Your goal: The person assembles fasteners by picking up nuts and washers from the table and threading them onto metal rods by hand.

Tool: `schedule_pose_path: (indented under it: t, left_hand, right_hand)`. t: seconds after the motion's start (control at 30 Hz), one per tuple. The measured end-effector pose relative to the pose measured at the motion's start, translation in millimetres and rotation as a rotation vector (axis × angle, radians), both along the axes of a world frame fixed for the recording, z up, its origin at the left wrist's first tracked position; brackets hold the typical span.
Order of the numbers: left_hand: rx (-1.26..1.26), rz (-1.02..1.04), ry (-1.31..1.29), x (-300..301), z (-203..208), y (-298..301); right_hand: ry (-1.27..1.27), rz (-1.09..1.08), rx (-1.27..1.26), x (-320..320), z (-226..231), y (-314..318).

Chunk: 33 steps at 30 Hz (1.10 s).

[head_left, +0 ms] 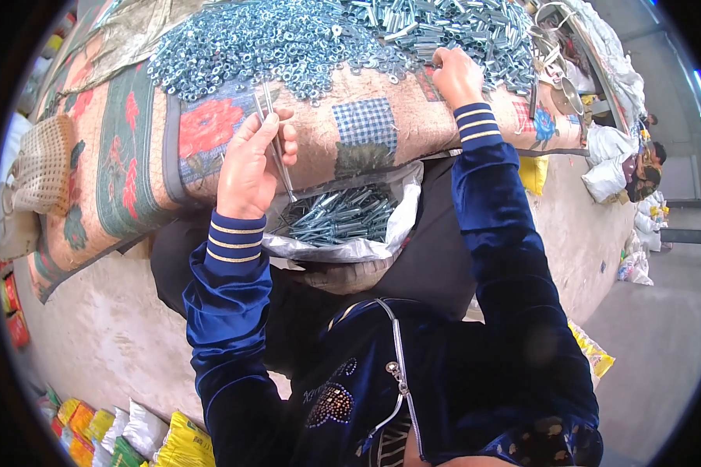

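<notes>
My left hand is closed around a few long, thin metal bolts, which slant down with a flared end below the fist. Just to the right of their lower ends, an open white sack between my knees holds many metal anchor bolts. My right hand reaches to the near edge of a heap of short metal sleeves, fingers pinched together. What those fingers hold, if anything, is hidden. Left of the sleeves spreads a large pile of nuts and washers.
A patterned quilted cloth covers the work surface. A woven basket stands at the left edge, and metal rings and scissor-like handles lie at the right. Filled bags crowd the lower left; another person sits far right.
</notes>
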State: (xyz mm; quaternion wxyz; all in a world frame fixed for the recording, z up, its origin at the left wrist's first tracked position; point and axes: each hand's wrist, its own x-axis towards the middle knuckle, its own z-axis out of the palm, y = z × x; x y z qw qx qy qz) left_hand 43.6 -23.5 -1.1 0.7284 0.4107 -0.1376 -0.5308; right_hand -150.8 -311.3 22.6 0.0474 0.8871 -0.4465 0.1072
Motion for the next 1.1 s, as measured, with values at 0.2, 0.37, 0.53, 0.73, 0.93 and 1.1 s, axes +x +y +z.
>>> schedule_pose_path:
  t: [0.2,0.37,0.53,0.73,0.93,1.1]
  left_hand:
    - [-0.066,-0.011,0.073,2.8,4.1,2.3]
    - [-0.135,0.007,0.196,6.9,0.9,3.1]
    - [-0.168,0.024,0.236,8.7,1.3,5.5]
    - [-0.190,0.120,0.300,9.3,-0.5,2.2]
    - [-0.313,0.207,0.374,7.3,0.3,-5.8]
    - [-0.372,0.296,0.298,8.3,0.9,-7.5]
  right_hand:
    - [0.139,0.128,-0.328,1.0,-10.3,-7.6]
    - [0.195,0.261,-0.471,-4.9,-7.9,-12.3]
    - [0.006,0.390,-0.497,-5.0,7.1,13.5]
    - [-1.110,0.350,1.437,11.8,0.6,88.5]
    - [-1.177,0.334,1.562,30.2,1.2,143.8]
    - [-1.250,0.268,1.619,36.8,-3.6,166.7]
